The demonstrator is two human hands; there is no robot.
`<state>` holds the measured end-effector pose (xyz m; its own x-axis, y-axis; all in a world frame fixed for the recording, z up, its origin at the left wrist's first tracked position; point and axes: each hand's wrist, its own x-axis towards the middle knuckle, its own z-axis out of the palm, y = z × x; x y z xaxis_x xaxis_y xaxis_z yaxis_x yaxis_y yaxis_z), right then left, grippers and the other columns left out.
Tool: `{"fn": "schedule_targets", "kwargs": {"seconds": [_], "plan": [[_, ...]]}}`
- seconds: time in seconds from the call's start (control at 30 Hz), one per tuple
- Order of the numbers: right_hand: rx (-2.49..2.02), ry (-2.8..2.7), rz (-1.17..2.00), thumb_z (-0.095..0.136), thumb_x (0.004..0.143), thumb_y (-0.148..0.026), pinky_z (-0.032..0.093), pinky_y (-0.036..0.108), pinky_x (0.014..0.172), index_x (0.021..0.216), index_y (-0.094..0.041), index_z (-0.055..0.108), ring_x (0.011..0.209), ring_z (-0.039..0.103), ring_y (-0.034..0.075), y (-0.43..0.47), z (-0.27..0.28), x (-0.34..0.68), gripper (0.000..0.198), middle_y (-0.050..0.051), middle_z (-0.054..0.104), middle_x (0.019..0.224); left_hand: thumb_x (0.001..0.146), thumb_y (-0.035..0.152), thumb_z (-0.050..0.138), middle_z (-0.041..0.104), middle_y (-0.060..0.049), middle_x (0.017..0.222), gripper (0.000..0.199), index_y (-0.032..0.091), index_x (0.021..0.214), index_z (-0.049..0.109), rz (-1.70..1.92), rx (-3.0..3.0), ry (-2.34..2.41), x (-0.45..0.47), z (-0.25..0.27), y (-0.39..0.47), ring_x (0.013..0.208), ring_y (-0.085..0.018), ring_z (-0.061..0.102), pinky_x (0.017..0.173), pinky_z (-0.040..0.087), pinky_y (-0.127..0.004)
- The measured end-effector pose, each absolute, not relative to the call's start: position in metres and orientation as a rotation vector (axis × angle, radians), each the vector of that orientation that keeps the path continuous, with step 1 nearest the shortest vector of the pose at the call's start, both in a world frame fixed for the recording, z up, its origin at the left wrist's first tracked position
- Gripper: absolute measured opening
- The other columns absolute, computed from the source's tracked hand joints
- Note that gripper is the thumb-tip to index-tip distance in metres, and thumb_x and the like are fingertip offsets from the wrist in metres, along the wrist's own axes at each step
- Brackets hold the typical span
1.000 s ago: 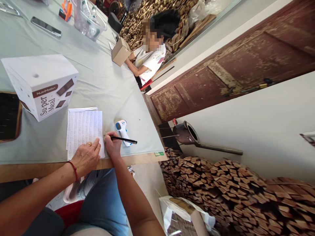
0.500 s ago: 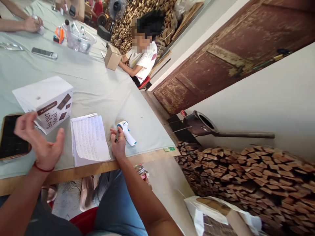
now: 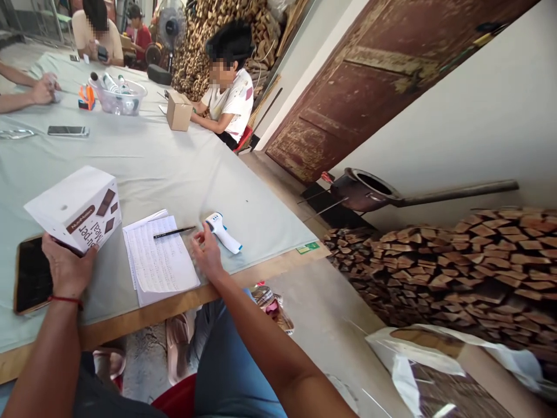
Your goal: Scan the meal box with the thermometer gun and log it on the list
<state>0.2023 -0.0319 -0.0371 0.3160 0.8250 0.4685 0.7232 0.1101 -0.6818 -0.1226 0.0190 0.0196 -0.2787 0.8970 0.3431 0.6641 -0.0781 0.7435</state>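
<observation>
My left hand (image 3: 69, 264) grips the near edge of a white printed box (image 3: 89, 212), thumb on its front face and fingers partly hidden beneath it. A phone (image 3: 32, 276) in a brown-edged case lies just left of that hand. My right hand (image 3: 208, 254) is empty, its fingers loosely bent and apart, at the right edge of the handwritten sheets (image 3: 163, 267). A black pen (image 3: 174, 232) rests across the upper part of the paper. Beside my right fingers lies a white and blue infrared thermometer (image 3: 224, 233).
Farther up the cloth-covered table (image 3: 174, 168) are another phone (image 3: 68, 130), an orange tool (image 3: 86, 97), a clear basket (image 3: 119, 100) of bottles and a cardboard box (image 3: 178, 111). Other people sit around it. Stacked firewood (image 3: 456, 273) stands at right, above a plastic bag.
My left hand has closed on the white box. The pen has left my right hand and now lies on the paper. The view has tilted up and shifted.
</observation>
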Motion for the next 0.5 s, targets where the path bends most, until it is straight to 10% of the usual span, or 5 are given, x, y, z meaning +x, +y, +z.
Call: {"fn": "schedule_targets", "kwargs": {"seconds": [0.17,0.5], "plan": [[-2.082,-1.381,-0.237,0.060,0.089,-0.041,0.036,0.049,0.102,0.136,-0.014,0.052,0.124,0.046,0.035,-0.040,-0.018,0.247,0.054,0.022,0.054,0.131,0.058,0.034,0.082,0.051,-0.025,0.134,0.093,0.008,0.132,0.033,1.334,1.434,1.917,-0.116,0.031,0.014,0.120,-0.037,0.057,0.103,0.047,-0.056],[-1.835,-1.100,0.497,0.060,0.081,-0.054,0.044,0.034,0.075,0.103,-0.018,0.064,0.080,0.056,0.022,-0.050,0.004,0.242,0.042,0.006,0.065,0.087,0.061,0.050,0.082,0.069,-0.013,0.118,0.065,0.014,0.110,0.060,1.495,1.222,1.496,-0.102,0.050,-0.003,0.107,-0.030,0.065,0.097,0.053,-0.047]]}}
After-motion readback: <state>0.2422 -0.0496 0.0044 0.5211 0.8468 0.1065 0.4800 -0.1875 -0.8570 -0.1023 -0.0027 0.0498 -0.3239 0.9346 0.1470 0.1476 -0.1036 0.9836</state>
